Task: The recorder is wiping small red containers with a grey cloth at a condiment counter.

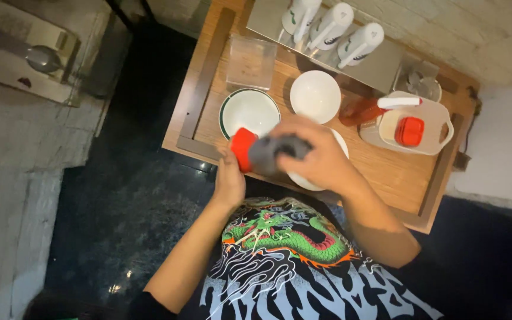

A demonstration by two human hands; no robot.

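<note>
Nearest the camera is a dark T-shirt (pixel 291 261) printed with a green dragon, worn by the person looking down. Both hands meet over the near edge of a wooden surface (pixel 386 172). The right hand (pixel 318 155) is wrapped around a dark bottle (pixel 268 155), held nearly on its side. The left hand (pixel 229 181) rises from below with its fingers at the bottle's red cap (pixel 243 148); whether it pinches the cap or only steadies it is blurred and cannot be told.

Under the bottle sits a white plate (pixel 312 179), mostly hidden by the right hand. Beyond lie a green-rimmed plate (pixel 249 111), a white bowl (pixel 315 96) and a clear box (pixel 251 61). To the right stand a jug with a red lid (pixel 415 124) and a reddish bottle (pixel 362 109).

Risks, as a judgement: with the bottle tipped (and its cap reaching out past the surface edge), a loosened cap could let the contents run onto the shirt or the dark floor (pixel 120 201) rather than the plate. A slipping grip could drop it on the crockery.
</note>
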